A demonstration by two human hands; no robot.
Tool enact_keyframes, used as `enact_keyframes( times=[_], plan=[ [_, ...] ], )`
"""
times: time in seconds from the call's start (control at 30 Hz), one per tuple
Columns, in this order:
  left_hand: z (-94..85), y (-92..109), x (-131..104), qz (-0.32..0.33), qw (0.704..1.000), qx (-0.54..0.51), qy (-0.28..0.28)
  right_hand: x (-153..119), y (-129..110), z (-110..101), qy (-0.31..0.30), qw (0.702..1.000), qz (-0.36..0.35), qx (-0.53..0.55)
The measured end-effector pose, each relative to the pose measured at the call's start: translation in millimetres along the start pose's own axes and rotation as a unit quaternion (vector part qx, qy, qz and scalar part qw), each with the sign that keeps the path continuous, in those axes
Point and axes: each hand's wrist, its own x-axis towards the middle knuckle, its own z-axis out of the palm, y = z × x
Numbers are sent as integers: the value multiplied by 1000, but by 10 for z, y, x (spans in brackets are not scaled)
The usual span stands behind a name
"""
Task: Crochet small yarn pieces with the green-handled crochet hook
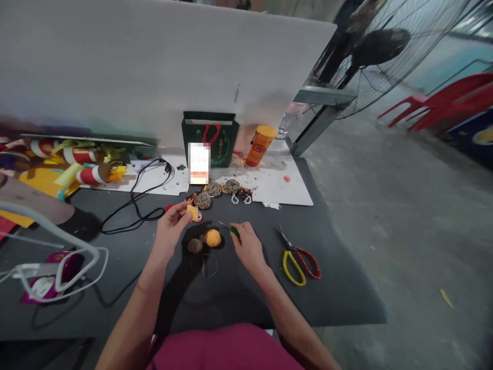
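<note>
Between its thumb and fingers, my left hand (172, 226) pinches a small yellow crocheted piece (192, 212). To the right, my right hand (246, 241) is closed on a green-handled hook (234, 232), whose thin metal tip points left. On the dark table between and below the hands lie a yellow yarn ball (213, 238) and a brown yarn ball (195, 246), with loose dark thread beside them. Brown crocheted rosettes (213, 188) and beaded loops (235, 199) lie beyond my hands.
Scissors (295, 257) with yellow and red handles lie right of my right hand. Behind stand a dark green bag (227, 139) and an orange bottle (261, 146). A black cable (133, 198), a white lamp or cable loop (90, 249) and red-white crafts (90, 174) are at left.
</note>
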Motion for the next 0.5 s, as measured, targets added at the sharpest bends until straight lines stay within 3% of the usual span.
enact_keyframes(
  times=[0.1,0.23,0.37,0.5],
  plan=[
    [99,-27,72,-50,996,-65,-17,-44,11,-13,-13,999,-5,-46],
    [141,-143,94,-73,994,-70,-45,-52,-93,-92,-22,993,-24,-114],
    [165,-206,36,-93,991,-57,-80,88,-329,-129,-9,997,-46,61],
    [188,-190,-29,-106,986,-48,-118,295,-511,-26,-53,973,-10,225]
  ],
)
